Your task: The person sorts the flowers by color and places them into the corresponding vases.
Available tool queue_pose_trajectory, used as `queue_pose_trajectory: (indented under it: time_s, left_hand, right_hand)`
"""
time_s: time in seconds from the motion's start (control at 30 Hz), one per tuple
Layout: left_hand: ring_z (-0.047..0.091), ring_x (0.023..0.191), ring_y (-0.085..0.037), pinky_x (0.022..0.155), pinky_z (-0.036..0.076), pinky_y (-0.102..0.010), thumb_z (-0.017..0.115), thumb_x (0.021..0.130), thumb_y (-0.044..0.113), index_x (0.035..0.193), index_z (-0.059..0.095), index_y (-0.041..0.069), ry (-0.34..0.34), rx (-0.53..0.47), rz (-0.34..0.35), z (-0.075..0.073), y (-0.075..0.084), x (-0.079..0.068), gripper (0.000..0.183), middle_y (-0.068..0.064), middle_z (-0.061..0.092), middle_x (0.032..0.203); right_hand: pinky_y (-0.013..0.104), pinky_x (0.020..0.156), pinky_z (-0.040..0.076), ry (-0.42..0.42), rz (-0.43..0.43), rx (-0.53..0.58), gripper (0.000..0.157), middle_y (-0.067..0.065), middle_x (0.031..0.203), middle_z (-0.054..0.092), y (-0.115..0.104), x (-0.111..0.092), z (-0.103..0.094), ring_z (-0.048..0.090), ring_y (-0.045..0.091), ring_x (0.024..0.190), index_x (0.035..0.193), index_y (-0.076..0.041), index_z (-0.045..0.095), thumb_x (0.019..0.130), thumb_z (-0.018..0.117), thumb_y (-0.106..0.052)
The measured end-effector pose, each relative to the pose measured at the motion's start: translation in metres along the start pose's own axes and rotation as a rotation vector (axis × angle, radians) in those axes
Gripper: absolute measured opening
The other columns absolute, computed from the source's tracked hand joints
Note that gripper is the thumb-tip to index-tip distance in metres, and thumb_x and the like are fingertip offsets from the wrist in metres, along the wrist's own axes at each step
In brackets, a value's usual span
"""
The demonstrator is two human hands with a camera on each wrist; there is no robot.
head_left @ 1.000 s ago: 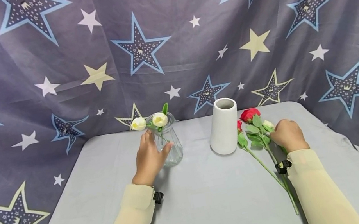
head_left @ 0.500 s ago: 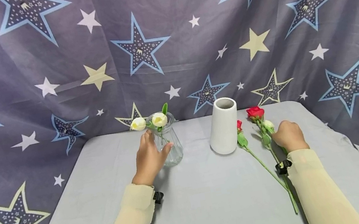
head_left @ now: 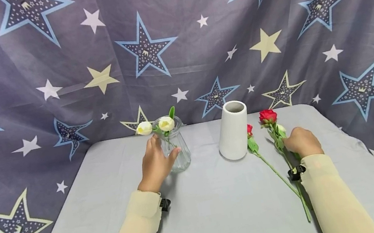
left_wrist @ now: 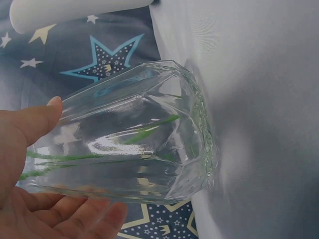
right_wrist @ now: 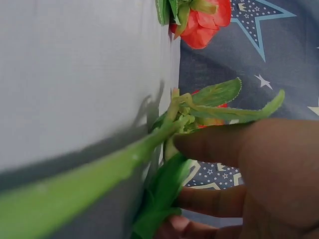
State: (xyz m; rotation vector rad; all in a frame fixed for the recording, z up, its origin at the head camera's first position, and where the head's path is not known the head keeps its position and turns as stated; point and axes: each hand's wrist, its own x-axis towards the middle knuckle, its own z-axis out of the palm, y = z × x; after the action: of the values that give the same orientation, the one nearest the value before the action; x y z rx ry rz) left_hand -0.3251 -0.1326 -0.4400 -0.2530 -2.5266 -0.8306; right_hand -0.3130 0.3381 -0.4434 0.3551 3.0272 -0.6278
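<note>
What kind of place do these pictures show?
Probably a staged recording setup, not a lived-in room: a star-printed grey fabric backdrop hangs behind a grey cloth-covered table holding a ribbed clear glass vase and a white ceramic vase.

A tall white ceramic vase is stood upright on a pale grey tablecloth. A dark blue star-printed fabric backdrop is hung behind.

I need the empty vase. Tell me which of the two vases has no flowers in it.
The white ceramic vase at the table's middle: its mouth shows nothing sticking out. The clear glass vase, which the left hand holds, already has two white flowers.
</note>
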Motion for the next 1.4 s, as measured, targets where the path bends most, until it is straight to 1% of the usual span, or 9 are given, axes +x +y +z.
queue_pose_trajectory:
  time_s: [0.07,0.23,0.33,0.47,0.63,0.87,1.03,1.17,1.4]
  left_hand:
    - [0.065,0.099,-0.044,0.084,0.057,-0.058,0.081,0.089,0.045,0.145,0.043,0.0,0.001,0.001,0.002,0.0,0.0,0.0,0.082,-0.024,0.054,0.127]
    - [0.065,0.097,-0.043,0.083,0.057,-0.057,0.081,0.089,0.045,0.145,0.043,-0.001,-0.001,0.002,0.002,0.0,-0.001,0.001,0.082,-0.023,0.054,0.127]
    - [0.065,0.098,-0.043,0.083,0.057,-0.057,0.08,0.089,0.045,0.146,0.042,-0.002,-0.006,0.001,0.0,0.0,0.0,0.001,0.083,-0.024,0.054,0.128]
    - [0.065,0.098,-0.044,0.084,0.057,-0.058,0.08,0.09,0.045,0.147,0.041,-0.002,-0.011,-0.002,-0.002,0.0,0.0,0.0,0.084,-0.024,0.053,0.129]
    - [0.065,0.099,-0.044,0.084,0.057,-0.058,0.082,0.089,0.044,0.146,0.042,-0.002,-0.004,-0.009,0.001,0.0,0.001,0.001,0.083,-0.024,0.054,0.129]
    - [0.065,0.1,-0.044,0.086,0.056,-0.057,0.081,0.089,0.045,0.145,0.043,-0.002,-0.009,-0.001,-0.006,-0.001,0.001,0.0,0.082,-0.024,0.054,0.129]
    - [0.065,0.099,-0.044,0.084,0.057,-0.058,0.08,0.089,0.045,0.146,0.042,-0.002,-0.011,0.005,-0.004,-0.002,0.002,0.0,0.084,-0.024,0.053,0.13]
    - [0.065,0.101,-0.044,0.085,0.056,-0.058,0.081,0.089,0.045,0.146,0.042,-0.002,-0.007,0.005,-0.002,-0.002,0.002,0.0,0.083,-0.024,0.053,0.13]
    - [0.065,0.102,-0.045,0.086,0.056,-0.058,0.081,0.089,0.045,0.146,0.042,-0.001,-0.005,0.004,0.005,-0.001,0.001,0.001,0.083,-0.025,0.054,0.129]
  right_hand:
    - [0.038,0.058,0.044,-0.007,-0.01,0.005,0.029,0.018,0.081,0.062,-0.001,-0.001,-0.001,0.055,0.032,0.071,0.075,-0.007,0.057,0.091,0.054,-0.031]
    - [0.037,0.055,0.042,-0.023,-0.019,0.015,0.018,0.012,0.071,0.054,-0.002,-0.002,-0.003,0.052,0.029,0.064,0.068,-0.011,0.051,0.083,0.059,-0.016]
    - [0.036,0.053,0.041,-0.01,-0.02,0.015,0.016,0.011,0.068,0.053,-0.003,-0.002,-0.003,0.051,0.029,0.063,0.067,-0.011,0.051,0.081,0.058,-0.01]
    - [0.036,0.054,0.041,0.04,-0.027,0.013,0.015,0.014,0.07,0.055,-0.002,-0.002,-0.004,0.052,0.031,0.065,0.067,-0.01,0.052,0.081,0.058,-0.008]
    - [0.038,0.055,0.043,0.097,-0.032,0.017,0.017,0.017,0.073,0.058,-0.002,-0.004,-0.008,0.054,0.033,0.066,0.067,-0.008,0.053,0.082,0.06,-0.01]
    - [0.039,0.055,0.046,0.109,-0.022,0.034,0.021,0.019,0.076,0.059,-0.002,-0.009,-0.018,0.056,0.034,0.068,0.076,-0.003,0.058,0.086,0.061,-0.02]
    - [0.037,0.052,0.042,0.148,-0.038,0.043,0.024,0.014,0.068,0.056,-0.005,-0.012,-0.025,0.054,0.03,0.062,0.068,-0.007,0.055,0.086,0.06,-0.022]
    - [0.036,0.05,0.04,0.186,-0.044,0.052,0.026,0.012,0.065,0.056,-0.01,-0.015,-0.033,0.053,0.029,0.059,0.066,-0.009,0.056,0.086,0.06,-0.024]
    - [0.039,0.045,0.04,0.182,-0.01,0.041,0.029,0.011,0.068,0.058,-0.02,-0.024,-0.048,0.054,0.029,0.06,0.067,-0.011,0.058,0.089,0.058,-0.03]
